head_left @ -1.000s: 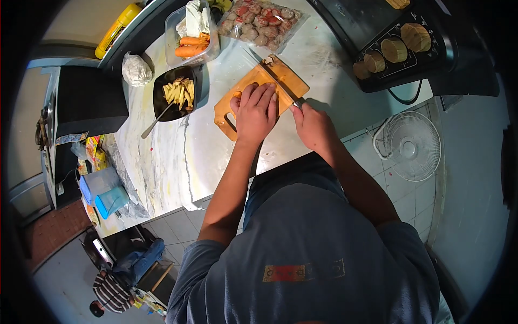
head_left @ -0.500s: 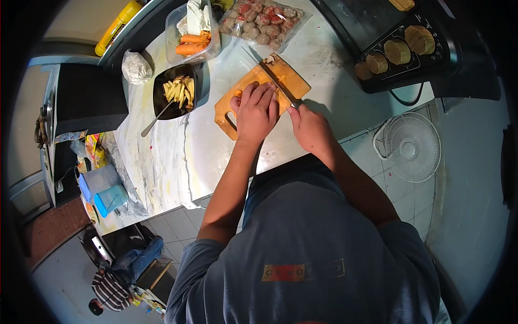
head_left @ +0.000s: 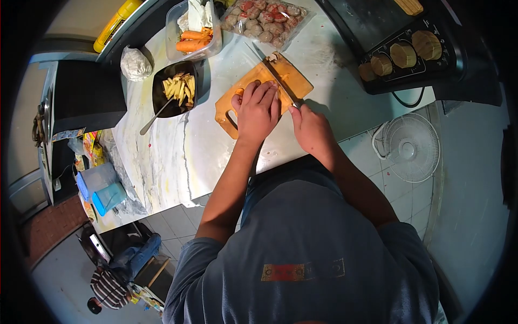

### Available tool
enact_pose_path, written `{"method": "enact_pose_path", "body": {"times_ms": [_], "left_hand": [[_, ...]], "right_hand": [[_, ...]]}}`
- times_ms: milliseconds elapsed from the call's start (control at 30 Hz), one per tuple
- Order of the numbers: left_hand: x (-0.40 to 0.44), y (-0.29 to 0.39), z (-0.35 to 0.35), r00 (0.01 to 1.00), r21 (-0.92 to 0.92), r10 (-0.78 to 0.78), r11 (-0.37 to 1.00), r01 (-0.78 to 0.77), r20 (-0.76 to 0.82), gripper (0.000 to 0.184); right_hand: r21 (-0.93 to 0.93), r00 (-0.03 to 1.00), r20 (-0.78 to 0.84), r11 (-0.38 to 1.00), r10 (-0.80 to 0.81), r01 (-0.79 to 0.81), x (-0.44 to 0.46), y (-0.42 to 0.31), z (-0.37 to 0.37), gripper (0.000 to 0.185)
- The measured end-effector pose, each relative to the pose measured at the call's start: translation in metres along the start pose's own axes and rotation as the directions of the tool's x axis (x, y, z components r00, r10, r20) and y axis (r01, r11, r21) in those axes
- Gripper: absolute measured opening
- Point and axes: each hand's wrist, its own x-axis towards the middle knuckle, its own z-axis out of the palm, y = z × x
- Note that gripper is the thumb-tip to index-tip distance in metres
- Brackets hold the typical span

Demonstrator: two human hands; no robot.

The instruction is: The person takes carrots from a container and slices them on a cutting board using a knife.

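A wooden cutting board [head_left: 295, 78] lies on the marble-patterned table. My left hand [head_left: 259, 110] is closed over an orange piece on it that looks like a carrot [head_left: 239, 92]; most of it is hidden under the fingers. In my right hand [head_left: 313, 128] is the handle of a long knife [head_left: 278, 80]. Its blade slants across the board, close beside my left fingertips, with the tip past the far edge. Small brownish scraps [head_left: 274, 57] sit at the board's far end.
Beyond the board are a bag of meatballs [head_left: 264, 20] and a plastic container [head_left: 171, 40] with carrots. To the left stands a black bowl [head_left: 162, 102] of pale cut sticks with a spoon. A black appliance with knobs [head_left: 402, 55] is at right; a fan [head_left: 411, 147] stands below. Another person [head_left: 110, 286] sits lower left.
The view has shifted very slightly. Both hands, the knife and the board keep nearly the same places relative to each other.
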Motion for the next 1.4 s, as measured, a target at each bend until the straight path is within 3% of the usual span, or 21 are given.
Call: {"method": "enact_pose_path", "body": {"times_ms": [333, 567, 667, 967, 1233, 1400], "left_hand": [[0.001, 0.000, -0.001, 1.000, 0.004, 0.001, 1.000, -0.001, 0.002, 0.021], [0.000, 0.002, -0.003, 1.000, -0.009, -0.015, 1.000, 0.015, 0.006, 0.022], [-0.002, 0.002, -0.003, 1.000, -0.020, -0.017, 1.000, 0.017, -0.003, 0.022], [0.001, 0.004, -0.006, 0.998, -0.058, -0.060, 0.996, 0.062, 0.031, 0.022], [0.000, 0.015, -0.009, 0.990, -0.055, -0.131, 0.989, 0.134, 0.053, 0.023], [0.000, 0.021, -0.007, 0.976, -0.005, -0.214, 0.977, 0.214, 0.047, 0.022]], "right_hand": [[-0.051, 0.997, 0.048, 0.997, 0.056, -0.054, 0.005, -0.002, 0.005, 0.039], [-0.103, 0.999, -0.003, 0.994, 0.047, -0.047, -0.005, 0.003, -0.001, 0.035], [-0.157, 0.998, -0.070, 0.988, 0.005, -0.015, -0.010, 0.010, -0.006, 0.036], [-0.244, 0.991, -0.068, 0.965, -0.116, 0.097, -0.002, 0.009, -0.028, 0.031], [-0.148, 1.000, 0.003, 0.989, -0.025, 0.025, 0.008, 0.019, -0.050, 0.037], [-0.103, 0.997, 0.062, 0.993, -0.050, 0.057, 0.016, 0.030, -0.053, 0.042]]}}
